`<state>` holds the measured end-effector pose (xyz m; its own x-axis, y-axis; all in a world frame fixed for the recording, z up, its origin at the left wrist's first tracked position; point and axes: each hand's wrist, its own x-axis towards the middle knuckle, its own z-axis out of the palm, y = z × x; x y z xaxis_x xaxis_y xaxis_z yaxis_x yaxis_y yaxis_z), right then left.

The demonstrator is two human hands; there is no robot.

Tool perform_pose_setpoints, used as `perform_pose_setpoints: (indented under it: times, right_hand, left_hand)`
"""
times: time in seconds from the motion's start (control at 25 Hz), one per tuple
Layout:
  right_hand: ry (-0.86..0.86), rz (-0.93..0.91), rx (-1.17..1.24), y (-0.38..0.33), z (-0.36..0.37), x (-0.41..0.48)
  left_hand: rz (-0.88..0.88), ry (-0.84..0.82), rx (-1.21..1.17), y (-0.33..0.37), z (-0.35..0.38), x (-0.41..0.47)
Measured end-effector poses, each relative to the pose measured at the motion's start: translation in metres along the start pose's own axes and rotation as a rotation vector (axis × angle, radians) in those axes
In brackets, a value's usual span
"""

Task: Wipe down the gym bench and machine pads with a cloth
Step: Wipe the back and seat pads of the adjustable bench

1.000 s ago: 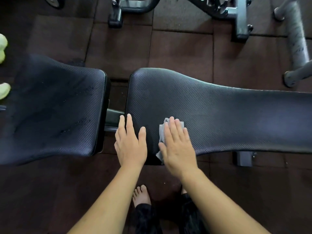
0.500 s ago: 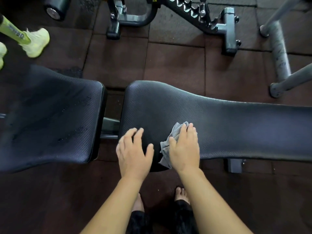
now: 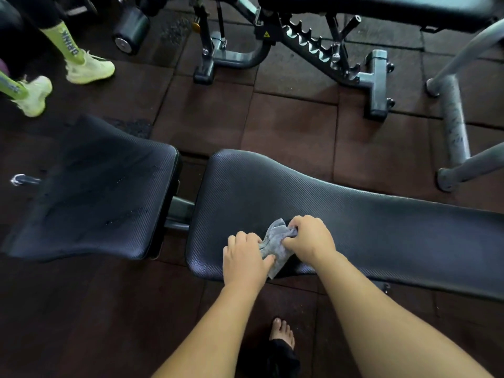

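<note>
A long black textured bench back pad runs from the centre to the right edge. A separate black seat pad lies to its left across a narrow gap. A small grey cloth is bunched on the near left end of the back pad. My left hand grips the cloth's left side with curled fingers. My right hand pinches its upper right part. Both hands rest on the pad's near edge.
Another adjustable bench with a toothed metal frame stands behind. Grey steel tubes cross the floor at the right. Another person's legs in yellow-green shoes stand at the upper left. My bare foot is on the brown rubber floor tiles.
My right hand went from pressing flat on the cloth to bunching it up. My left hand left the pad and took hold of the cloth. The view tilted up, showing more of the room.
</note>
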<state>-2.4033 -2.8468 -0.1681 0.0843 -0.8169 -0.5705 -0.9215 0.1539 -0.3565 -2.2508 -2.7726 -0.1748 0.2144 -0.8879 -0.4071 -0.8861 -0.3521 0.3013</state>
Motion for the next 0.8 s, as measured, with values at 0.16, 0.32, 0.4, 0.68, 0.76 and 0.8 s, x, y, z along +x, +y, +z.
perform_pose_setpoints:
  times: [0.16, 0.32, 0.4, 0.68, 0.76, 0.8]
  right_hand:
    - [0.034, -0.051, 0.002, -0.005, 0.006, -0.005]
    - [0.030, -0.053, 0.086, -0.038, 0.012, -0.002]
    - [0.032, -0.070, 0.127, -0.075, 0.017, 0.005]
    - [0.050, -0.177, 0.030, -0.238, 0.033, 0.034]
    - [0.080, -0.208, 0.043, -0.280, 0.036, 0.047]
    - [0.098, -0.222, 0.059, -0.298, 0.037, 0.056]
  left_hand:
    - [-0.034, -0.007, -0.069, -0.004, -0.002, -0.004]
    - [-0.066, -0.014, -0.179, -0.031, -0.020, -0.001]
    - [-0.084, -0.010, -0.226, -0.059, -0.039, 0.008]
    - [-0.083, -0.015, -0.247, -0.182, -0.119, 0.052]
    - [-0.070, -0.001, -0.251, -0.208, -0.136, 0.067]
    - [-0.069, 0.008, -0.265, -0.219, -0.142, 0.076]
